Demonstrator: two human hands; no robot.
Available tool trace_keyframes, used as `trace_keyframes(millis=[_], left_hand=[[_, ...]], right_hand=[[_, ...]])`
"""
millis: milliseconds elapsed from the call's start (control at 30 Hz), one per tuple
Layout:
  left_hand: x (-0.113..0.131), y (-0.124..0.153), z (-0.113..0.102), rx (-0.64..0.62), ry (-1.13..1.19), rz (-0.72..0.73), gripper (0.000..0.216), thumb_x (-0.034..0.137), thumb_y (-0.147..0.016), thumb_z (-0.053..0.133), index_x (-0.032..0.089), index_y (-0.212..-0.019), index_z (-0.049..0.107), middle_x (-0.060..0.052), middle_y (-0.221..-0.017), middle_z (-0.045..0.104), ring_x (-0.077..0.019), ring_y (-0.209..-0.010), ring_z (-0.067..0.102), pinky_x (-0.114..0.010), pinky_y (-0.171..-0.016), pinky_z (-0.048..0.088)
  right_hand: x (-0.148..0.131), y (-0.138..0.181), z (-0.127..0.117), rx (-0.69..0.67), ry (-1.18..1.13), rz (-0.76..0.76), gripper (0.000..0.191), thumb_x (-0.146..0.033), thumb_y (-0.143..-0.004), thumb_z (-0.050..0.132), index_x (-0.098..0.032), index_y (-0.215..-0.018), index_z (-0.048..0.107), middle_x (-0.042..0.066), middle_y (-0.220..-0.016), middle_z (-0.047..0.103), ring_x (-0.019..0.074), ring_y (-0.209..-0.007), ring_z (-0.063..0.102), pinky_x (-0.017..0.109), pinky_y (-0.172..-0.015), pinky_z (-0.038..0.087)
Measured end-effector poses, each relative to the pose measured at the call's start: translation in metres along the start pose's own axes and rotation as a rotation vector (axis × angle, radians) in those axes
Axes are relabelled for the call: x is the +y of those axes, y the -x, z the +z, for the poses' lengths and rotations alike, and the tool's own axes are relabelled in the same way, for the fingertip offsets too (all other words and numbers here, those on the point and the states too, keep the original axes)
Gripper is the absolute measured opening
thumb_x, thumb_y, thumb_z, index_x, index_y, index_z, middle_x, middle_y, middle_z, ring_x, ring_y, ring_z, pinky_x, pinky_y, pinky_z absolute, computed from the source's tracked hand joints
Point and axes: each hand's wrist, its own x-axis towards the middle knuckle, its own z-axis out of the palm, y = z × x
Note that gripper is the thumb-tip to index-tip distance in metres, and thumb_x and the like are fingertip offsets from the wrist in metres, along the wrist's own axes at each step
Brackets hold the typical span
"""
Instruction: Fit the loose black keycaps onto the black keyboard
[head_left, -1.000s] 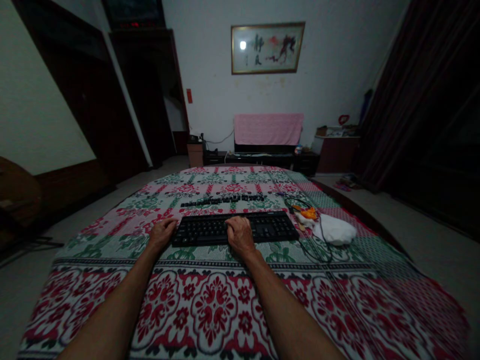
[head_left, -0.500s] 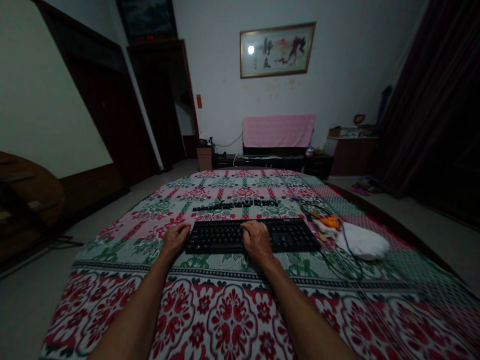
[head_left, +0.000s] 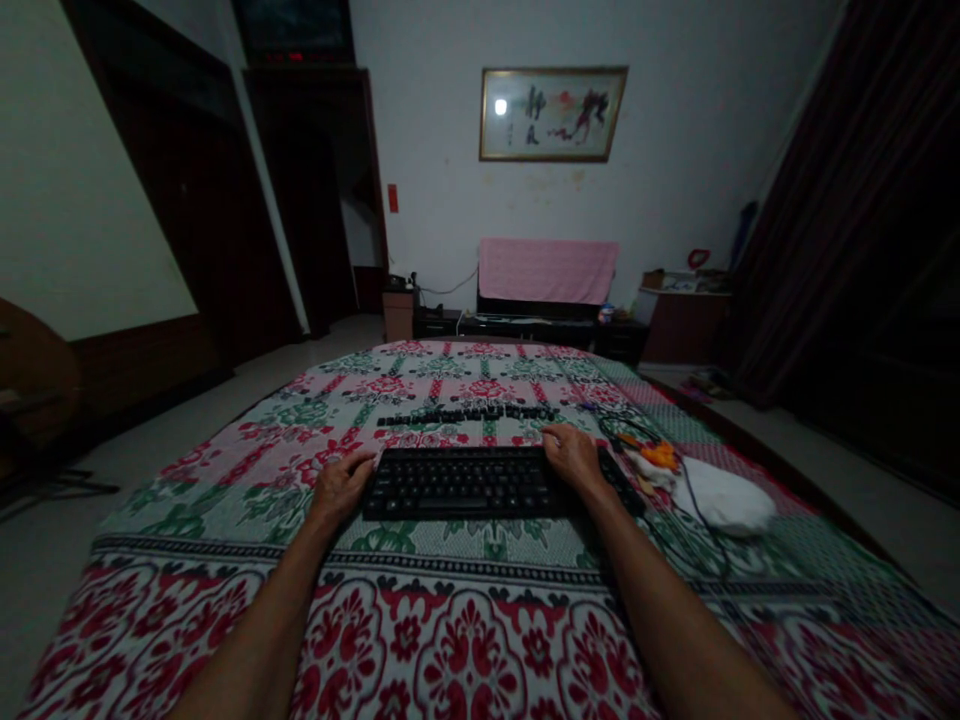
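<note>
A black computer keyboard [head_left: 457,485] lies on the patterned cloth in front of me. At its left end, my left hand [head_left: 341,487] grips the edge with fingers and thumb. My right hand [head_left: 576,457] is over the right part of the keyboard, near its far edge, with the fingers curled together; whether a small piece is pinched in them is hidden. Beyond the keyboard, a row of small black keycaps [head_left: 465,414] lies across the cloth.
A red, green and white patterned cloth [head_left: 480,640] covers the broad surface. To the right lie a white bundle [head_left: 726,497], an orange item [head_left: 658,455] and a dark cable [head_left: 701,510]. A pink cloth [head_left: 547,270] hangs over something at the far wall.
My right hand has moved right and away from me, from the keyboard's middle to its right part. My left hand stays at the left end. The camera view has shifted slightly.
</note>
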Motion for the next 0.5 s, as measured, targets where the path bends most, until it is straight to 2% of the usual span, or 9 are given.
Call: trace_keyframes(millis=[67, 200, 333, 500], left_hand=[[0.002, 0.0, 0.0, 0.007, -0.016, 0.017, 0.035, 0.04, -0.072, 0.045, 0.022, -0.093, 0.066, -0.001, -0.09, 0.068, -0.0179, -0.085, 0.061, -0.025, -0.074, 0.046], [0.006, 0.0, -0.002, 0.015, -0.093, 0.036, 0.034, 0.038, -0.073, 0.043, 0.021, -0.092, 0.067, -0.002, -0.09, 0.069, -0.018, -0.085, 0.061, -0.025, -0.076, 0.045], [0.011, 0.001, -0.002, 0.024, -0.12, 0.013, 0.035, 0.038, -0.075, 0.042, 0.021, -0.092, 0.067, -0.002, -0.089, 0.069, -0.0181, -0.086, 0.061, -0.025, -0.076, 0.045], [0.016, 0.003, -0.001, 0.016, -0.09, 0.014, 0.034, 0.039, -0.075, 0.042, 0.022, -0.091, 0.068, 0.0, -0.089, 0.069, -0.0166, -0.085, 0.061, -0.022, -0.074, 0.045]], right_hand=[[0.01, -0.004, -0.005, 0.0, 0.054, 0.076, 0.029, -0.026, -0.077, 0.042, -0.022, -0.094, 0.065, 0.006, -0.103, 0.063, 0.0218, -0.098, 0.054, 0.037, -0.086, 0.034], [0.033, -0.01, -0.012, -0.092, 0.123, 0.23, 0.033, -0.033, -0.077, 0.04, -0.021, -0.094, 0.066, 0.009, -0.103, 0.062, 0.0259, -0.097, 0.054, 0.038, -0.081, 0.037], [0.042, -0.011, -0.013, -0.178, 0.11, 0.199, 0.037, -0.034, -0.078, 0.038, -0.017, -0.096, 0.066, 0.012, -0.098, 0.064, 0.0235, -0.092, 0.057, 0.03, -0.076, 0.04], [0.041, -0.009, -0.012, -0.164, 0.088, 0.197, 0.039, -0.035, -0.078, 0.039, -0.015, -0.099, 0.065, 0.012, -0.101, 0.063, 0.0233, -0.094, 0.057, 0.028, -0.077, 0.04]])
